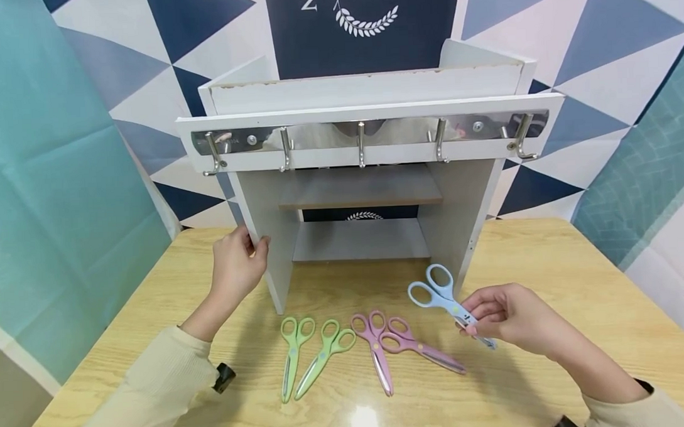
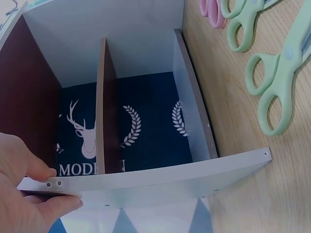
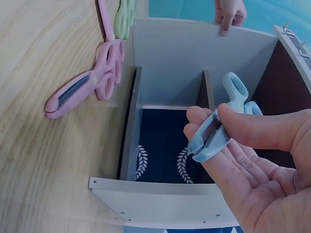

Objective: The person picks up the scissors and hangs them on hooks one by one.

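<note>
My right hand (image 1: 512,314) holds a pair of light blue scissors (image 1: 440,293) by the blades above the table, handle loops pointing away toward the shelf. In the right wrist view the thumb presses the blue scissors (image 3: 226,119) against the fingers. With thumb and fingers, my left hand (image 1: 237,261) grips the front edge of the left side panel of a white shelf unit (image 1: 458,225). On the table in front of it lie two pairs of green scissors (image 1: 290,356) and two pairs of pink scissors (image 1: 375,347), handles toward the unit.
A metal strip with several hooks (image 1: 361,140) runs across the upper front of the unit. Inside are two shelf boards (image 1: 362,238). The unit stands on a wooden table (image 1: 524,251), with a triangle-patterned backdrop (image 1: 212,54) behind and teal cloth (image 1: 52,161) at the left.
</note>
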Motion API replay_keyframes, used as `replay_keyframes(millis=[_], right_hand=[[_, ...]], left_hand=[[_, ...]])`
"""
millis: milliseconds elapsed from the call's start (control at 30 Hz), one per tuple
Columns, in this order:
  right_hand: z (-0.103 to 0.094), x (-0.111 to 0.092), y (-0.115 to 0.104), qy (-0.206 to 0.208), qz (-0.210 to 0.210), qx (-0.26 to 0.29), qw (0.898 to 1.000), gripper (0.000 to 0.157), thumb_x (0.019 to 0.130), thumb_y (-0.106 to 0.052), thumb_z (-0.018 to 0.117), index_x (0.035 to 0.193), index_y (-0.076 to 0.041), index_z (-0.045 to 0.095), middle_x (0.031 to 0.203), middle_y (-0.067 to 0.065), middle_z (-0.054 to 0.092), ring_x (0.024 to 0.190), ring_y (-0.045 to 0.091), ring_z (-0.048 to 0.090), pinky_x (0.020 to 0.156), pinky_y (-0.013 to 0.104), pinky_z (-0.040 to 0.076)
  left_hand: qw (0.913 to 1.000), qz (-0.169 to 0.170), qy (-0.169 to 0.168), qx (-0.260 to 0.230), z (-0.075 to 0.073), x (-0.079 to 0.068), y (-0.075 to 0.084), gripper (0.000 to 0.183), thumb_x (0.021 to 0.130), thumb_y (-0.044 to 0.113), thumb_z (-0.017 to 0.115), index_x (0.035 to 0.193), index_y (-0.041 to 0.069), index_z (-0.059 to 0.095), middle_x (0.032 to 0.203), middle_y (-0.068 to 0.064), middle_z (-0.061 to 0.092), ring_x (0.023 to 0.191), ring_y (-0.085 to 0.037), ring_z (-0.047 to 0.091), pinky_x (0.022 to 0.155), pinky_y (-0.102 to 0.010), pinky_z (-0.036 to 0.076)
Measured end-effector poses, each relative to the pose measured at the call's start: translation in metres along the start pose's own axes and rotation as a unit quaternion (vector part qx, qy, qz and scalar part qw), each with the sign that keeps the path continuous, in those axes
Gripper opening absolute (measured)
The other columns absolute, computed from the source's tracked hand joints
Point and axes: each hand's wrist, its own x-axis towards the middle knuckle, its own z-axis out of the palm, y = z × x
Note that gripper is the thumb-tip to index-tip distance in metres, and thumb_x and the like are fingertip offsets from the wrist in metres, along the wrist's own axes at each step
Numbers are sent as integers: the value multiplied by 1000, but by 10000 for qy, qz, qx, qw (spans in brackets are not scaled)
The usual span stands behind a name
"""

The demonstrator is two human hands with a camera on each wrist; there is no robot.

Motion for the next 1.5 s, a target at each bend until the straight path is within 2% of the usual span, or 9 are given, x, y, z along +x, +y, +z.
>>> replay_keyframes(millis=[233,567,800,1067,1200,1300,1500], right_hand=[[-3,-1,-5,58,-121,17,9999,24,84,-7,71,102,7,65,87,10,75,73,1,69,63,23,57],[-10,0,-13,316,-282,-87,9991,27,84,-7,70,105,8,64,85,0,75,74,2,69,64,23,58],[-16,0,-16,536,-485,-2,9974,27,85,-2,68,108,10,62,84,-12,74,74,1,70,63,21,58],[-20,0,-21,729,-538,72,9959,29,86,0,66,111,12,60,84,-16,73,74,2,70,62,20,57],[-22,-1,-24,753,-597,110,9953,27,86,1,65,110,12,60,84,-17,73,74,2,70,62,20,56],[-23,-1,-26,809,-603,115,9948,26,86,1,66,110,10,61,84,-16,73,74,2,71,61,19,56],[-23,-5,-30,933,-688,194,9931,23,85,0,67,106,-10,67,86,-12,74,76,4,72,63,20,56]], left_hand=[[10000,1,-33,-65,1,-2,-3,18,86,5,61,93,-12,64,76,-24,70,68,-31,66,61,-37,52],[9999,85,37,-59,1,1,-2,16,86,3,61,89,-12,64,72,-23,67,63,-29,60,57,-30,44],[9999,96,19,-91,1,1,-1,16,86,2,60,92,-12,64,76,-24,69,67,-31,65,60,-39,52],[9999,86,-11,-125,0,0,-2,17,86,4,61,93,-12,64,79,-26,70,72,-34,69,64,-46,56],[9999,97,-10,-111,0,0,-2,17,86,3,61,93,-12,64,78,-26,70,72,-34,69,64,-46,56],[9999,86,-10,-89,0,1,-2,16,86,3,61,91,-12,64,76,-25,69,70,-33,67,63,-45,55],[9999,73,40,-115,1,-1,-3,15,85,3,61,89,-11,64,73,-23,69,68,-32,67,61,-40,54]])
